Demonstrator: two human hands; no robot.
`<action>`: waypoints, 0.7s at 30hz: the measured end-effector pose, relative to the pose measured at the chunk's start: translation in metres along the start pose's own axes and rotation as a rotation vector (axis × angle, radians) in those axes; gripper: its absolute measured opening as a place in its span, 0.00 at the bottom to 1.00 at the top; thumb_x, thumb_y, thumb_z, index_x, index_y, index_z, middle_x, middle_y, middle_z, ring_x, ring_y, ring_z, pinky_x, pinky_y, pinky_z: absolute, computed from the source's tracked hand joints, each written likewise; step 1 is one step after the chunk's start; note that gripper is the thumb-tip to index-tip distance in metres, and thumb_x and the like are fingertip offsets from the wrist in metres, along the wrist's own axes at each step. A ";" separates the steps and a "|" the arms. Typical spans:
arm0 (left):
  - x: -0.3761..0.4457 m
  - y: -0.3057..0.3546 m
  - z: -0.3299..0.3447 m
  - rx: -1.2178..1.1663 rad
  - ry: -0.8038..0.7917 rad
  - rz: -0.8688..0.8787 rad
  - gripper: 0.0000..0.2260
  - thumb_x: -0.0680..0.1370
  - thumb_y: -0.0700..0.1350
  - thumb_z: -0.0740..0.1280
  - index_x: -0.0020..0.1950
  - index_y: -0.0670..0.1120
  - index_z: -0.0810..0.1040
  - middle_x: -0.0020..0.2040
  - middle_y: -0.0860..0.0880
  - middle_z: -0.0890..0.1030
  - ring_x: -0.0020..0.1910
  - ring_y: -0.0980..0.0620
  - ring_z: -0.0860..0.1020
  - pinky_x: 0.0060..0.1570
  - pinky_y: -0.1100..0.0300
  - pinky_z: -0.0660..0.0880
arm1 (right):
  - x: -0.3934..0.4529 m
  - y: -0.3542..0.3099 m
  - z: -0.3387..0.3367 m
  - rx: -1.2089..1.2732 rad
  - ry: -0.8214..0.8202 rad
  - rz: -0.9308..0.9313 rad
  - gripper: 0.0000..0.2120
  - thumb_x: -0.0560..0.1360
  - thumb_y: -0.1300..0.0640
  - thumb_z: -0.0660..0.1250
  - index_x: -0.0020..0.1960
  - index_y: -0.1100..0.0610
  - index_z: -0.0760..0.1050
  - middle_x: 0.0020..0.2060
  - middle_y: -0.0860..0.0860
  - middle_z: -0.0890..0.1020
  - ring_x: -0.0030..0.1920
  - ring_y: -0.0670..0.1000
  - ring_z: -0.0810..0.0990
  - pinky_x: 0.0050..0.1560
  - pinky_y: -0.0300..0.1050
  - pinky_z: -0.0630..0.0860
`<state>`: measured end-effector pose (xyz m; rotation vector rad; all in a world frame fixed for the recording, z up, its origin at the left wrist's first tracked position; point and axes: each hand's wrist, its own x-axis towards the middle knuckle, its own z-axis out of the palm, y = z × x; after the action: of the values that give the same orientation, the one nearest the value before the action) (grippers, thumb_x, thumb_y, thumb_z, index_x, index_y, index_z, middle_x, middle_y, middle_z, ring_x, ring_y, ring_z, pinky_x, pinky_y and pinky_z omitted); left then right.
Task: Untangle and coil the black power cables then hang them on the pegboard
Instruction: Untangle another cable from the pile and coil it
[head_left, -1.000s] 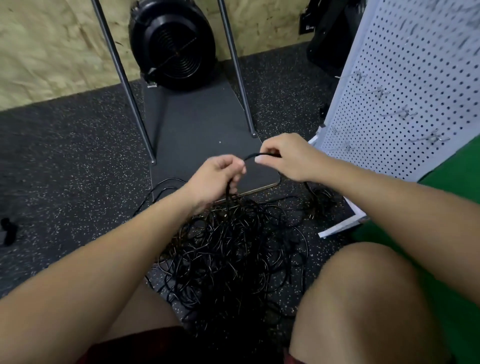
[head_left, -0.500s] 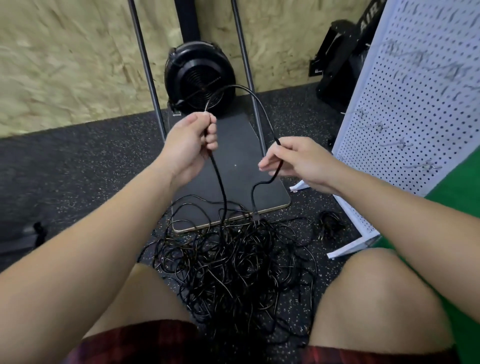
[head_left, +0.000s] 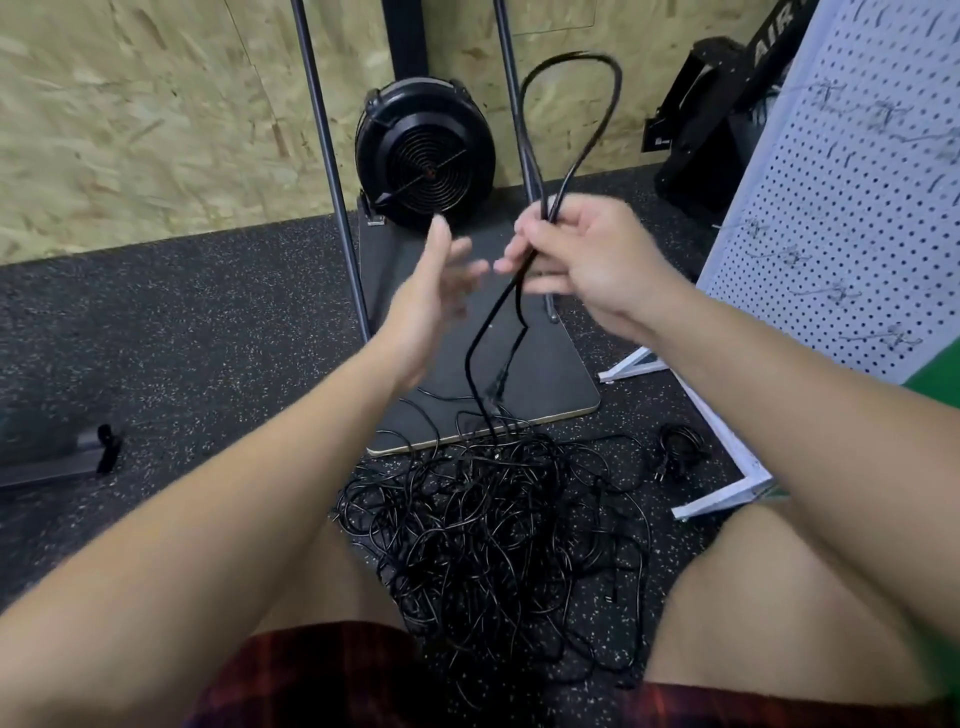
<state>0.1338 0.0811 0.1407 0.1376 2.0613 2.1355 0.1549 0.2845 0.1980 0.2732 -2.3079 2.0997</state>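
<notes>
2 strands of one black cable (head_left: 571, 130) rise from the right hand (head_left: 582, 260), which grips them together so the loop stands tall above the fist, likely the first turn of a coil. Its tails drop into the tangled pile (head_left: 493, 530) on the floor between the knees. Beside it, the left hand (head_left: 436, 291) is released, fingers spread, while the pegboard (head_left: 852, 218) stands near on the right.

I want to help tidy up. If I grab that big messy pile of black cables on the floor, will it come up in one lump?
Probably mostly one floppy lump: the cable pile looks heavily knotted, with strands crossing everywhere. Loose ends would likely dangle and drag. The cable loop held by the right hand arches up, so it seems springy rather than limp.
</notes>
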 end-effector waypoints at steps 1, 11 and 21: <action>-0.008 -0.013 0.001 -0.016 -0.075 0.004 0.35 0.84 0.74 0.53 0.81 0.52 0.72 0.69 0.50 0.85 0.73 0.50 0.80 0.72 0.47 0.71 | 0.005 -0.010 -0.002 0.034 0.008 -0.026 0.04 0.88 0.61 0.67 0.59 0.61 0.80 0.50 0.60 0.89 0.55 0.60 0.91 0.52 0.57 0.89; -0.007 -0.106 -0.062 0.904 -0.192 -0.087 0.08 0.83 0.43 0.74 0.47 0.53 0.89 0.47 0.58 0.89 0.44 0.62 0.85 0.52 0.58 0.80 | 0.046 -0.097 -0.053 0.212 0.217 -0.247 0.07 0.87 0.62 0.66 0.62 0.66 0.78 0.55 0.61 0.87 0.57 0.61 0.90 0.56 0.56 0.88; -0.014 -0.105 -0.159 0.616 0.015 -0.662 0.35 0.91 0.62 0.50 0.62 0.33 0.82 0.42 0.38 0.87 0.29 0.48 0.78 0.29 0.60 0.71 | 0.062 -0.092 -0.092 0.123 0.252 -0.210 0.09 0.88 0.60 0.64 0.65 0.63 0.76 0.54 0.54 0.86 0.59 0.56 0.89 0.60 0.53 0.87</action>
<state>0.1241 -0.0747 0.0299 -0.4258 2.2718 1.0990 0.0962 0.3598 0.3055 0.2258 -1.9267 2.0428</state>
